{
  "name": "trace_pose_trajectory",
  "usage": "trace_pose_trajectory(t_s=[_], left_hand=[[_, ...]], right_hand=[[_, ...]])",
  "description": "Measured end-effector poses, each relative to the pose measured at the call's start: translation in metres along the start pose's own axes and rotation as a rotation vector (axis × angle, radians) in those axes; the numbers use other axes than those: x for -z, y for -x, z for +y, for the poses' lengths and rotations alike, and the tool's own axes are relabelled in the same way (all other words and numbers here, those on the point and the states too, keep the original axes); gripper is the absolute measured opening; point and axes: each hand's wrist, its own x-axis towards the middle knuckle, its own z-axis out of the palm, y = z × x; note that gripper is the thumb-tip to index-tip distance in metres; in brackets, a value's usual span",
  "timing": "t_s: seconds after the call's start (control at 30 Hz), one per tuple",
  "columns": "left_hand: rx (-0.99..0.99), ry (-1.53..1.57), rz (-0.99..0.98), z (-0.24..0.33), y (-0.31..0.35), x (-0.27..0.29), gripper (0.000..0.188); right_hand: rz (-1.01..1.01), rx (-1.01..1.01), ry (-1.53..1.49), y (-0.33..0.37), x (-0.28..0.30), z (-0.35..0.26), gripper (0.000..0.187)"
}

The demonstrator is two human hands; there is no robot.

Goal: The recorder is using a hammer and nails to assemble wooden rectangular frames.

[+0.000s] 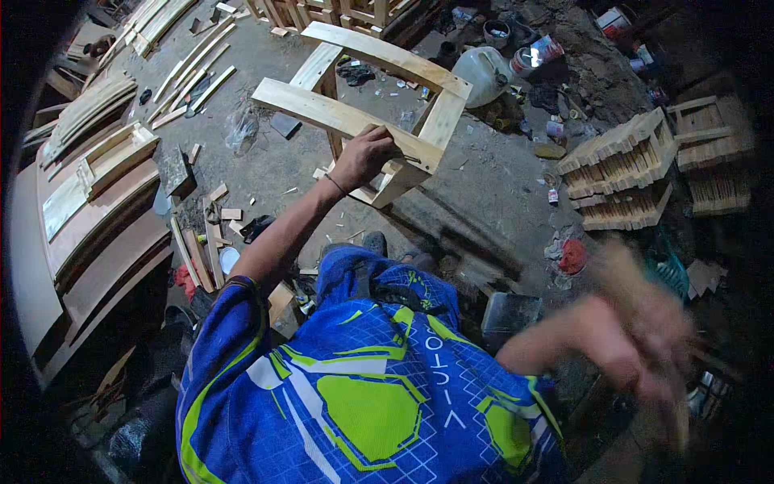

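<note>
A pale wooden frame, made of curved rails joined by crosspieces, stands on the floor in front of me, like a stool or chair under construction. My left hand rests on its near rail with the fingers pressed together. Beside those fingertips a thin dark sliver shows near the frame's right corner; its kind is too small to make out. Out to the right, my right hand is smeared by motion. It appears closed round a long, pale, wood-coloured thing, too blurred to name.
Curved wooden pieces and panels are stacked at the left, with loose strips behind. A white plastic jug and buckets stand beyond the frame. Stacks of notched wooden pieces lie at the right. Wood scraps litter the concrete floor.
</note>
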Motion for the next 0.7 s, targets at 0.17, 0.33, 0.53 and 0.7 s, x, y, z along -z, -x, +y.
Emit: trace_pose_trajectory(t_s=[0.17,0.33,0.53,0.7], left_hand=[[-0.008,0.038,-0.009,-0.002,0.0,0.001,0.005],[0.143,0.106,0.053,-0.003,-0.002,-0.003,0.008],[0.385,0.167,0.376,0.006,-0.031,-0.025,0.017],[0.359,0.112,0.329,0.018,-0.073,-0.064,0.017]], right_hand=[[-0.584,-0.326,0.557,0.098,-0.044,0.113,0.039],[-0.35,-0.19,0.474,0.088,-0.003,0.121,0.033],[-0.222,-0.661,0.288,0.066,0.014,0.128,0.024],[-0.26,-0.685,0.141,0.076,0.019,0.159,0.025]])
